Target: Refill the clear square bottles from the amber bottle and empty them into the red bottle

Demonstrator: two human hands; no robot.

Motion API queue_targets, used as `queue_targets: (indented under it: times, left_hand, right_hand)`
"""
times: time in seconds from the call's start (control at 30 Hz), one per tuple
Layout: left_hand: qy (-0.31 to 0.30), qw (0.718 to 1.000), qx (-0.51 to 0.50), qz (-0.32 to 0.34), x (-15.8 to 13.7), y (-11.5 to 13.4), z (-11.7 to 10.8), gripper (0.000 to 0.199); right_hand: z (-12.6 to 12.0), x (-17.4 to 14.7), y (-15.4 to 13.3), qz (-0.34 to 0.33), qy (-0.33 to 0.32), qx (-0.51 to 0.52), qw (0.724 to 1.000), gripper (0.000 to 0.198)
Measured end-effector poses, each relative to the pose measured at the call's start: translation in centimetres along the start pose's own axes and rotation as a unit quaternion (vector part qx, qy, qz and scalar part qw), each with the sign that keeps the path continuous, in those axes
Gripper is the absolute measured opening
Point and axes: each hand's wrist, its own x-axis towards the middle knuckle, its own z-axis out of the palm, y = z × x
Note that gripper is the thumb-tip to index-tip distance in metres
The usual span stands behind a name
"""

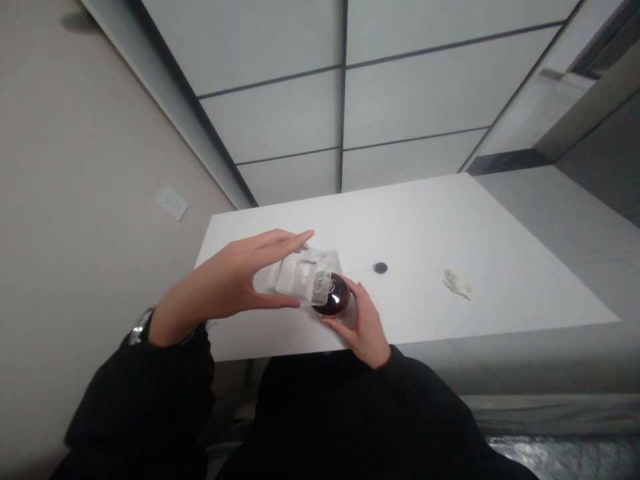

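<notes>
My right hand point(367, 327) grips a shiny dark red-brown, rounded object point(338, 297), perhaps a bottle, between thumb and fingers. Part of it is hidden behind a clear plastic container point(300, 277) with a printed mark on its near end. My left hand point(245, 270), a silver watch at its wrist, spans this container, with the thumb along the lower edge and the fingers over the upper edge. The two things meet or overlap in view just above the table's near side. To the right of them lies a small round black cap point(381, 267).
A crumpled whitish piece, perhaps tissue point(457, 285), lies farther right on the white table point(420, 227). Pale panelled doors point(295, 127) stand behind the table. The wall with a socket point(173, 203) is on the left.
</notes>
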Motion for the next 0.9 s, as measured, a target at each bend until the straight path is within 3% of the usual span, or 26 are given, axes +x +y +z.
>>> queue_targets:
  times: [0.57, 0.9]
  left_hand:
    - [-0.058, 0.991, 0.11, 0.046, 2.1, 2.1, -1.6, 0.081]
    - [-0.09, 0.99, 0.107, 0.006, 3.2, 3.5, -2.3, 0.073]
  right_hand:
    - [0.0, 0.0, 0.0, 0.005, 0.009, 0.001, 1.0, 0.073]
    - [-0.1, 0.1, -0.1, 0.011, 0.009, -0.002, 1.0, 0.072]
